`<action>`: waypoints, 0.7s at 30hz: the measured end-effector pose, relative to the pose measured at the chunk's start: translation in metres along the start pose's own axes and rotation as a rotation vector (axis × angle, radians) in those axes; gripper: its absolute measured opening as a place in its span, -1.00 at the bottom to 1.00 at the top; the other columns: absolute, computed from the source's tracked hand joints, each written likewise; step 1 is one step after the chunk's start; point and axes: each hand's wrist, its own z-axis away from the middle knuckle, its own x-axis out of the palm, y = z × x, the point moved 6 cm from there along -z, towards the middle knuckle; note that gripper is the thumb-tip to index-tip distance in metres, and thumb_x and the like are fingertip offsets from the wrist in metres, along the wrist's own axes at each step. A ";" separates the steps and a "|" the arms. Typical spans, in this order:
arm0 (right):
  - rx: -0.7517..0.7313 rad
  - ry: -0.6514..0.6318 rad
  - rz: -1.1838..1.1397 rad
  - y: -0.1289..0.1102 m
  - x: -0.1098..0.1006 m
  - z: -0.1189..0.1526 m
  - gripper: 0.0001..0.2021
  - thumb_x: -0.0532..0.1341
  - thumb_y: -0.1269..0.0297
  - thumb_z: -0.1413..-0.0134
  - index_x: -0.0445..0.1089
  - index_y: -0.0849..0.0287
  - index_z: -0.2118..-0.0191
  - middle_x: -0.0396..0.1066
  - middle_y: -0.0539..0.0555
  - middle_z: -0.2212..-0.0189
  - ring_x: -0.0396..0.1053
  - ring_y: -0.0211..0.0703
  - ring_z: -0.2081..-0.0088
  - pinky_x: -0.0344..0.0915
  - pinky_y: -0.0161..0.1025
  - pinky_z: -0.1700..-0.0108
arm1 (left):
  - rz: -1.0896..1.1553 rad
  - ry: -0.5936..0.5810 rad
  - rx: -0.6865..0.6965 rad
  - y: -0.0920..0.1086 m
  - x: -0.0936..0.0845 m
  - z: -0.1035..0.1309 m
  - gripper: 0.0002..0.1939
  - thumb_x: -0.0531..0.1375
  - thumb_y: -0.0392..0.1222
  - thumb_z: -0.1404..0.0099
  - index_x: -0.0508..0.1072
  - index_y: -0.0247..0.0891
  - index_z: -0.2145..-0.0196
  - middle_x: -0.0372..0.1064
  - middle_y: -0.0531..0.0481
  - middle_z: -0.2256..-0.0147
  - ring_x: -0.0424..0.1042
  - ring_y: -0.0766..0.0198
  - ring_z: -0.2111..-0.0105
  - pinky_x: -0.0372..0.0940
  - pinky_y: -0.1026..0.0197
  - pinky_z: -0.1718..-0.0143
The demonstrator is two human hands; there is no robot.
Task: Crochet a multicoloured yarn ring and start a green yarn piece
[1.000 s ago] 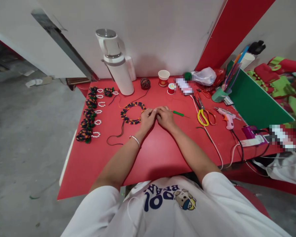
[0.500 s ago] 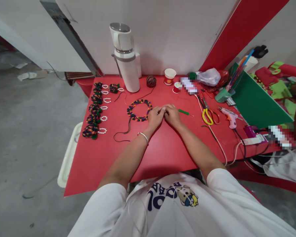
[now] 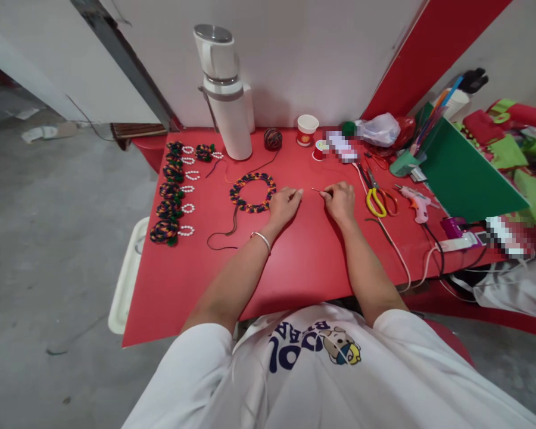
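Observation:
A crocheted ring (image 3: 236, 199) in dark, orange and red yarn lies on the red table (image 3: 295, 262), its loose yarn tail curling toward the front. My left hand (image 3: 286, 205) is closed at the ring's right edge, thumb and finger pressed together; what it grips, if anything, is too small to tell. To its right, my right hand (image 3: 340, 202) holds the crochet hook (image 3: 316, 190), whose thin metal tip points left; the fingers hide its green handle. Behind the ring is a yarn ball (image 3: 273, 139).
Several yarn pieces with bead loops (image 3: 164, 231) line the left side. A white flask (image 3: 232, 122), a paper cup (image 3: 307, 130) and a thread spool (image 3: 320, 150) stand at the back. Scissors (image 3: 376, 201), a pink glue gun (image 3: 418, 204) and cables lie at right.
My right hand has taken up the green-handled hook from the table and moved right, away from my left hand. The two hands were together before.

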 end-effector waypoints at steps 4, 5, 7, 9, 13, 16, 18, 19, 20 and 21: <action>0.010 -0.004 -0.021 0.001 0.001 0.001 -0.65 0.23 0.00 -0.40 0.61 0.16 0.23 0.50 0.26 0.19 0.34 0.12 0.06 0.30 0.02 0.00 | 0.020 -0.012 -0.014 -0.001 0.000 0.000 -0.58 0.25 -0.08 -0.43 0.39 -0.18 0.59 0.40 -0.02 0.47 0.36 0.18 0.38 0.17 0.15 0.29; 0.009 0.003 -0.028 0.001 0.001 0.001 -0.65 0.23 0.00 -0.40 0.60 0.16 0.22 0.50 0.26 0.18 0.35 0.11 0.06 0.30 0.00 0.01 | 0.022 -0.015 -0.015 -0.001 0.000 0.000 -0.58 0.25 -0.09 -0.43 0.39 -0.18 0.60 0.40 -0.03 0.47 0.36 0.18 0.38 0.18 0.15 0.29; 0.020 0.008 -0.046 0.001 0.002 0.002 -0.67 0.21 0.02 -0.42 0.58 0.16 0.20 0.51 0.25 0.17 0.38 0.09 0.08 0.30 -0.04 0.04 | 0.027 -0.022 -0.018 -0.001 0.000 0.000 -0.56 0.25 -0.10 -0.43 0.37 -0.18 0.61 0.40 -0.02 0.48 0.37 0.18 0.38 0.20 0.15 0.28; 0.024 -0.019 -0.071 -0.004 0.006 0.003 -0.70 0.18 0.07 -0.45 0.55 0.15 0.19 0.53 0.23 0.18 0.40 0.04 0.12 0.30 -0.08 0.08 | 0.029 -0.023 -0.020 -0.001 0.000 0.000 -0.56 0.25 -0.11 -0.43 0.38 -0.19 0.61 0.39 -0.02 0.48 0.37 0.19 0.38 0.21 0.15 0.27; -0.072 -0.057 -0.136 -0.025 0.010 0.008 -0.71 0.10 0.15 -0.49 0.55 0.12 0.11 0.57 0.20 0.14 0.46 0.01 0.10 0.36 -0.10 0.03 | 0.034 -0.018 -0.016 -0.001 -0.001 0.000 -0.60 0.26 -0.12 -0.42 0.42 -0.20 0.59 0.41 -0.02 0.47 0.37 0.20 0.38 0.22 0.15 0.25; -0.127 0.031 -0.190 -0.037 0.003 0.011 -0.65 0.02 0.14 -0.53 0.53 0.10 -0.03 0.56 0.22 0.04 0.49 0.00 0.01 0.39 -0.10 -0.07 | 0.050 -0.011 -0.016 -0.002 -0.002 0.000 -0.63 0.25 -0.13 -0.43 0.47 -0.22 0.55 0.43 -0.02 0.45 0.38 0.20 0.38 0.22 0.15 0.25; -0.125 0.088 -0.215 -0.038 -0.002 0.012 -0.60 -0.03 0.12 -0.55 0.51 0.08 -0.12 0.54 0.24 -0.02 0.49 -0.01 -0.06 0.40 -0.11 -0.12 | 0.067 -0.008 -0.018 -0.003 -0.002 -0.001 -0.64 0.25 -0.13 -0.44 0.48 -0.22 0.54 0.43 -0.03 0.44 0.38 0.21 0.38 0.21 0.15 0.25; -0.116 0.103 -0.222 -0.036 -0.002 0.011 -0.59 -0.05 0.11 -0.56 0.51 0.09 -0.14 0.54 0.25 -0.03 0.48 -0.01 -0.08 0.40 -0.11 -0.13 | 0.079 -0.010 -0.019 -0.004 -0.003 -0.002 -0.64 0.25 -0.13 -0.44 0.48 -0.22 0.54 0.43 -0.03 0.44 0.38 0.21 0.38 0.21 0.15 0.25; -0.106 0.108 -0.228 -0.035 -0.002 0.011 -0.57 -0.05 0.10 -0.56 0.52 0.10 -0.13 0.55 0.25 -0.02 0.49 -0.01 -0.09 0.41 -0.11 -0.14 | 0.092 -0.015 -0.020 -0.006 -0.003 -0.002 -0.63 0.25 -0.13 -0.44 0.47 -0.21 0.54 0.42 -0.03 0.45 0.37 0.21 0.38 0.21 0.14 0.24; -0.097 0.107 -0.236 -0.033 -0.001 0.010 -0.57 -0.05 0.10 -0.56 0.53 0.11 -0.10 0.56 0.25 0.00 0.50 0.00 -0.07 0.41 -0.10 -0.14 | 0.109 -0.028 -0.021 -0.007 -0.003 -0.003 -0.62 0.25 -0.12 -0.44 0.46 -0.21 0.55 0.40 -0.02 0.46 0.37 0.21 0.38 0.21 0.14 0.24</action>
